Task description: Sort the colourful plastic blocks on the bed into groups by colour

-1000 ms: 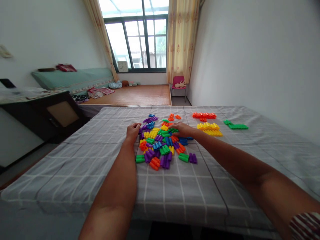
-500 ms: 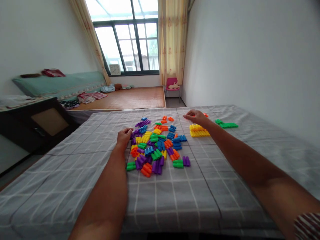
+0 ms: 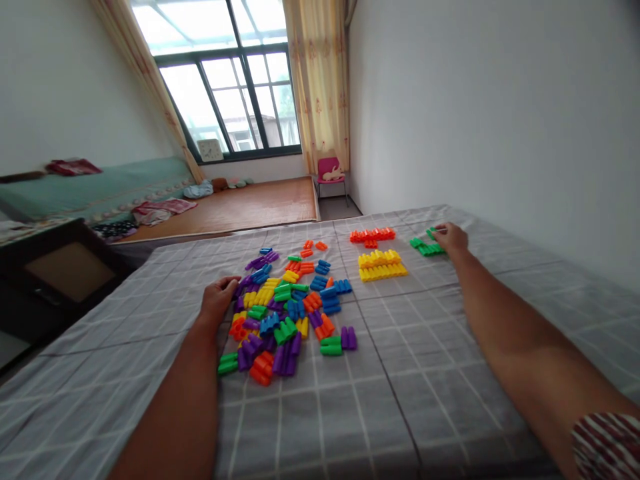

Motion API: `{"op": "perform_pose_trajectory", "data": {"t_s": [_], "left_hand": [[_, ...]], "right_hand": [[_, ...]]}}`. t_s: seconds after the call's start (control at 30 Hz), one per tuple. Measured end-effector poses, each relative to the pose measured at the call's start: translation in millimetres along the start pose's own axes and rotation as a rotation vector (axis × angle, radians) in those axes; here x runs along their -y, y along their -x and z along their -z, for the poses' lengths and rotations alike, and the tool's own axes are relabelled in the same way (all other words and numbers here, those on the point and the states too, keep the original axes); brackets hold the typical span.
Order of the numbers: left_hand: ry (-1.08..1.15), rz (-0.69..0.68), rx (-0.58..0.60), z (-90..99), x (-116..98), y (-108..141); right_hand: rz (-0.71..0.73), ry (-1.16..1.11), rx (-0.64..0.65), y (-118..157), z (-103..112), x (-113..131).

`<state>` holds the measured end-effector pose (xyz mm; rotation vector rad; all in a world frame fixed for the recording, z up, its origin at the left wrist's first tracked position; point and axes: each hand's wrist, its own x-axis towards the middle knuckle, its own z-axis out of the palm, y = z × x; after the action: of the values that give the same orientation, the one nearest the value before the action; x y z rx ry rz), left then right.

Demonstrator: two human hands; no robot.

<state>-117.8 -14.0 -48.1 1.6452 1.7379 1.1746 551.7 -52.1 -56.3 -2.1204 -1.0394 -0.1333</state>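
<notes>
A heap of plastic building blocks (image 3: pixel 285 293), ribbed like joined tubes in purple, blue, green, yellow and orange, lies on the checked cloth. At its left edge rests my left hand (image 3: pixel 219 299), fingers curled together beside purple blocks (image 3: pixel 247 285); whether something is between them is hidden. To the right, my right hand (image 3: pixel 451 239) pinches a green building block (image 3: pixel 431 233) by its end. Joined green blocks (image 3: pixel 425 248) lie just below those fingertips. Left of them are joined yellow blocks (image 3: pixel 383 268) and, farther back, a row of joined orange blocks (image 3: pixel 373 235).
A grey checked cloth (image 3: pixel 310 427) covers the surface under the blocks. A white wall (image 3: pixel 480 107) runs along the right. Behind are a low bed platform (image 3: pixel 260 203), a pink chair (image 3: pixel 329 167) and a window. A dark cabinet (image 3: pixel 65 267) stands at left.
My right hand has moved right, from the orange row to the green blocks, uncovering the orange row. My left hand stays by the heap. The view has turned slightly right.
</notes>
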Motion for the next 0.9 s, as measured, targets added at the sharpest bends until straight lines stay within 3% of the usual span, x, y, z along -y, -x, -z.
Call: {"op": "perform_pose_trajectory", "data": {"t_s": [0.2,0.5,0.8,0.9], "left_hand": [[-0.052,-0.014,0.0,1.7,-5.8,2.9],[-0.039,-0.019,0.021,1.9,-1.1,1.5],[-0.057,-0.048,0.007,3.1,-5.9,3.8],[-0.048,-0.059,0.013,2.2,-2.9,3.7]], "right_hand": [[-0.022,0.229,-0.011,12.7,2.9,0.9],[0.002,0.335,0.104,18.9,0.8,3.8],[0.009,0.336,0.071,28.5,14.2,6.2],[0.086,0.334,-0.029,28.7,19.5,18.0]]}}
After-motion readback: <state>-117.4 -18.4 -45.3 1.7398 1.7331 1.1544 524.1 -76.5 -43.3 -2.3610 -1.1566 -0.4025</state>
